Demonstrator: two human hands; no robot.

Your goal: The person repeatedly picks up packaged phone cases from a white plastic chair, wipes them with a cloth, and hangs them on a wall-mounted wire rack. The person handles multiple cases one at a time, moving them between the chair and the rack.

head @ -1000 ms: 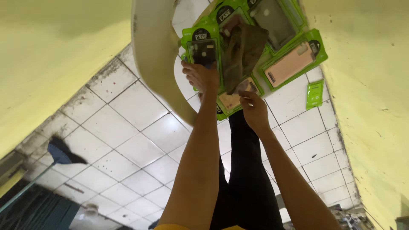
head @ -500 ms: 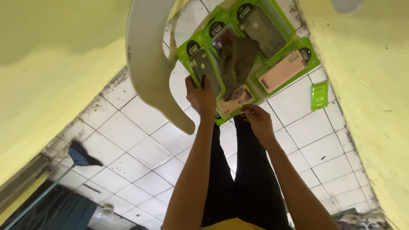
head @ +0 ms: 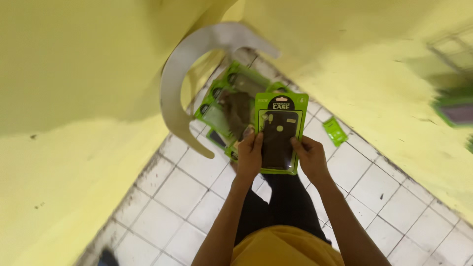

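Observation:
I hold a green blister pack with a dark phone case (head: 279,132) upright in front of me. My left hand (head: 250,156) grips its lower left edge and my right hand (head: 310,158) grips its lower right edge. Beyond it, on the white tiled floor (head: 197,197), lie several more green phone case packs (head: 219,113) with a brown cloth (head: 240,112) on top of them. My black trousers and yellow shirt show at the bottom.
A white plastic curved chair part (head: 183,83) arcs over the packs at the upper left. Yellow walls (head: 74,123) close in on both sides. A small green packet (head: 335,131) lies on the tiles to the right.
Both hands were down among the packs on the floor; now they have lifted one dark-case pack toward me. The view has swung as my head moved.

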